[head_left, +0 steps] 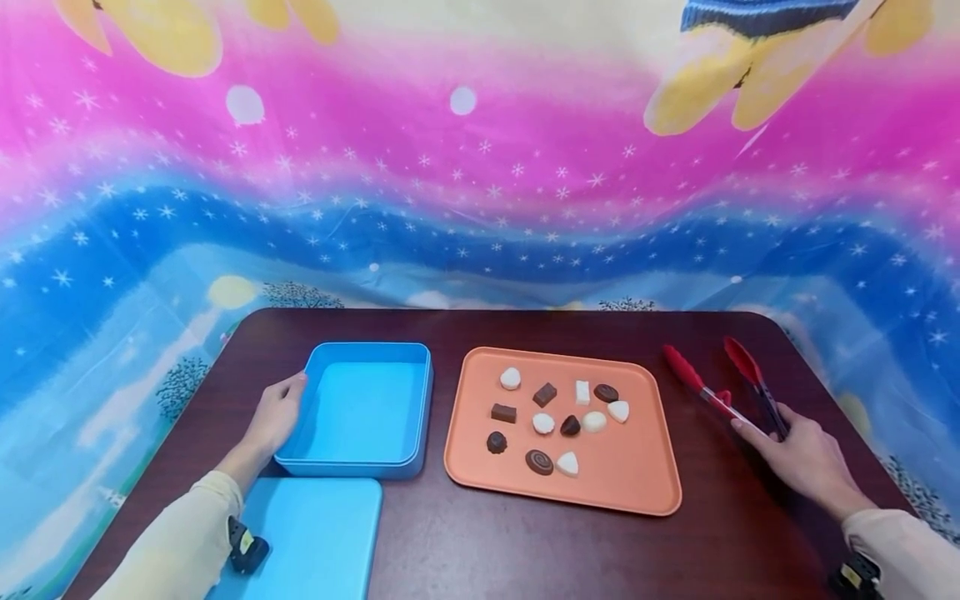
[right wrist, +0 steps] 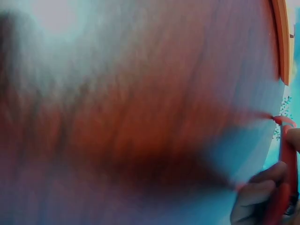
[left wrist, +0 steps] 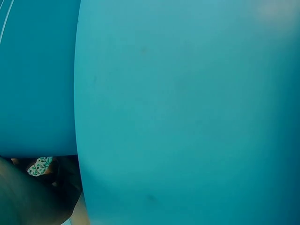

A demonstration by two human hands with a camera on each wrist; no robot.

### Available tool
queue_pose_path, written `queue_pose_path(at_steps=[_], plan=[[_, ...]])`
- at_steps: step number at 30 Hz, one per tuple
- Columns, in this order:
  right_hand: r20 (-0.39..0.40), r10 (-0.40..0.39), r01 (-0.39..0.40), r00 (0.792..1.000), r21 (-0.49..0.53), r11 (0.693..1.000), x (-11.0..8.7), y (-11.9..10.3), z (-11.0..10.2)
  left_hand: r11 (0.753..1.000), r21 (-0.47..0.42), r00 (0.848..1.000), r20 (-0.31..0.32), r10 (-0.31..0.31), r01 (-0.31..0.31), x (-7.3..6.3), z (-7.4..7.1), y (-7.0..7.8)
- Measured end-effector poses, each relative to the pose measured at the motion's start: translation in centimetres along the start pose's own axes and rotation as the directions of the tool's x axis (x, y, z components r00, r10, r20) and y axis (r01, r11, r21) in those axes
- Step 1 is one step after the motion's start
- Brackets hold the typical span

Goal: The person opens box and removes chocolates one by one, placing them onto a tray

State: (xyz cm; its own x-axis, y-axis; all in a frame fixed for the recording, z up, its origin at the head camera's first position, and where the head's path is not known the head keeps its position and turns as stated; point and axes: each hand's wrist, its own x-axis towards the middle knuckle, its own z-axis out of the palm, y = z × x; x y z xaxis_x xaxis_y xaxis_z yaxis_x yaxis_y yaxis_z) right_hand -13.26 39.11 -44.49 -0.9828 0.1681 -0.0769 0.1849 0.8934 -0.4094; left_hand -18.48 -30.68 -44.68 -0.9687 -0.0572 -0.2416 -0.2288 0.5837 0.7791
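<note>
In the head view my left hand (head_left: 276,414) holds the left side of a square blue box (head_left: 424,417), thumb by its rim; its other fingers are partly hidden. The left wrist view is mostly filled by the box's lid (left wrist: 187,112). Farther right, my right hand (head_left: 806,458) grips a pair of red-tipped tongs (head_left: 696,375), whose two arms stand spread apart with nothing between the tips. They are over the table, right of an orange tray (head_left: 630,483). On that tray lie several chocolates, among them a dark swirled oval (head_left: 539,462) and a white triangle (head_left: 567,464).
The flat blue lid (head_left: 322,533) lies in front of the box, under my left forearm. A dark brown table (head_left: 465,550) carries everything. Behind it hangs a colourful printed cloth (head_left: 450,192) with snowflakes, which also runs down both sides.
</note>
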Motion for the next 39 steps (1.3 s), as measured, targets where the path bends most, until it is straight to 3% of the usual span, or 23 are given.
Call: queue_pose_path(at_steps=[5,13,28,39], plan=[[0.105,0.028,-0.022,0.994,-0.059,0.998,0.6,0.0,-0.6,1.000,0.002,1.000,-0.008,0.009,-0.009,-0.1,-0.1,-0.1],[0.250,0.089,-0.076,0.964,-0.063,0.995,0.6,0.1,-1.2,1.000,0.022,1.000,0.000,0.020,-0.020,0.2,0.0,0.1],[0.266,0.047,0.012,0.963,-0.216,0.976,1.7,-1.6,-2.7,1.000,0.005,1.000,-0.008,0.027,-0.027,0.0,-0.2,0.0],[0.290,0.054,0.020,0.956,-0.245,0.969,1.9,-1.2,-2.5,1.000,0.007,1.000,-0.012,0.014,-0.014,0.1,0.0,-0.2]])
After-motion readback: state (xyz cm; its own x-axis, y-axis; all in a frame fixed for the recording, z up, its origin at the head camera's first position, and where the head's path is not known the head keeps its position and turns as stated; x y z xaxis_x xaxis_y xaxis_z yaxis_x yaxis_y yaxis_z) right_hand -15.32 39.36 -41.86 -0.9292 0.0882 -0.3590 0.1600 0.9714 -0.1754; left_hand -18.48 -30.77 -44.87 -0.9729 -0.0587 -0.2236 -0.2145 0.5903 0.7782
